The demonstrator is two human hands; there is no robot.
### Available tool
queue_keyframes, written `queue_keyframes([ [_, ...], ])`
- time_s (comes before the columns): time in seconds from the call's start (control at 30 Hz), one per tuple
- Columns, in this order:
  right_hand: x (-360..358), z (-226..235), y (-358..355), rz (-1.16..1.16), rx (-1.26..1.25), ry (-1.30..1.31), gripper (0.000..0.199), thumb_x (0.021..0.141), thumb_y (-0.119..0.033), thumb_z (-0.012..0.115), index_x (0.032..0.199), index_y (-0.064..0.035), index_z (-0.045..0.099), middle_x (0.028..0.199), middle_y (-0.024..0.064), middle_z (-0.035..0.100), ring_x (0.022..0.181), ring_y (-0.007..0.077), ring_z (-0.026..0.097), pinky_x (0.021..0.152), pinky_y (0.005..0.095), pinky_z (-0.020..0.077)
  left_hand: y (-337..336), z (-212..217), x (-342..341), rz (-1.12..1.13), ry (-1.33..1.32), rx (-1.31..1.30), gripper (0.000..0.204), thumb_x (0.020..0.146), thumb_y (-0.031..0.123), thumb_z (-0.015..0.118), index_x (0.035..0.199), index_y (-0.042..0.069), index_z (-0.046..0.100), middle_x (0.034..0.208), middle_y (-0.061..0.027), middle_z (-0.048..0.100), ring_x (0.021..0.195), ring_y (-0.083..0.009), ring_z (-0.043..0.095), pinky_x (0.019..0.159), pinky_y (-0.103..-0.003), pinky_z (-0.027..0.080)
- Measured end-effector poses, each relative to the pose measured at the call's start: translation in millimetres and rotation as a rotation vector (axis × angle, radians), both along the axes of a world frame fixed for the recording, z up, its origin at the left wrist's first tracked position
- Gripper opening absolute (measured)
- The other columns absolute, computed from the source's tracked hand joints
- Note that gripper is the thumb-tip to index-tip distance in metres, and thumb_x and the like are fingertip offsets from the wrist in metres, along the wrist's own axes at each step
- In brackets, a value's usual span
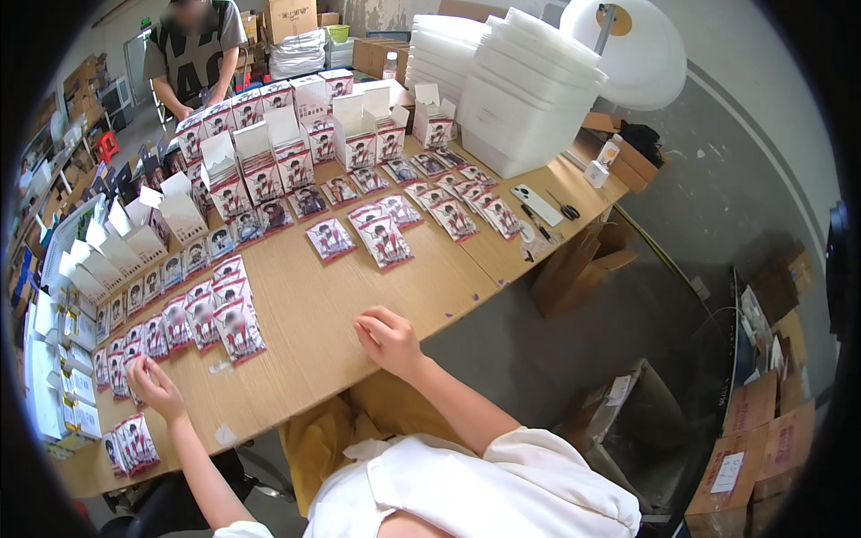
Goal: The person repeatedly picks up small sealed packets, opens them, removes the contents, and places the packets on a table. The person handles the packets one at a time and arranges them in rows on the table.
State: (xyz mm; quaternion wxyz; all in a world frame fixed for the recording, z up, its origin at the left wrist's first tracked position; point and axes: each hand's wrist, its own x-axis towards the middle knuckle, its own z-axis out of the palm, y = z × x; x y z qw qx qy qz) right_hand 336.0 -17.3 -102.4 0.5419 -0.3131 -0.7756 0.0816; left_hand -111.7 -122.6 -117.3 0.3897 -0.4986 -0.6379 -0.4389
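My left hand (154, 386) lies on the wooden table (305, 314) at its near left, fingers curled onto the edge of a stack of small printed card packs (115, 368); whether it grips one I cannot tell. My right hand (387, 339) rests loosely curled on bare wood near the front edge and holds nothing. More card packs (384, 240) lie in rows and small piles across the table. Behind them stand open small white boxes (357, 134) with their flaps up.
Another person (193, 54) stands at the far end of the table, hands on boxes. Tall stacks of white trays (525, 90) fill the far right corner. A phone (536, 204) and scissors (563, 208) lie near the right edge. Cardboard cartons (762, 439) sit on the floor.
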Motion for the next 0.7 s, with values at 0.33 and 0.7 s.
queue_keyframes([
  [0.33,-6,-4,11,0.025,-0.226,0.115,0.005,0.083,-0.003,0.068,0.088,-0.0020,0.066,0.091,0.0112,0.064,0.066,0.0226,0.064,0.057,0.0314,0.0524,12,6,13,0.008,0.043,-0.073,0.007,0.093,0.006,0.055,0.096,0.000,0.056,0.093,-0.0137,0.056,0.090,-0.0313,0.054,0.083,-0.042,0.042],
  [0.7,15,61,52,0.307,-0.510,-0.018,0.013,0.081,0.005,0.069,0.092,-0.0003,0.070,0.092,0.0103,0.066,0.070,0.0147,0.063,0.058,0.0261,0.0508,-18,3,16,0.057,-0.099,-0.074,0.005,0.094,-0.001,0.051,0.095,-0.003,0.055,0.092,-0.0155,0.054,0.086,-0.0304,0.053,0.079,-0.041,0.044],
])
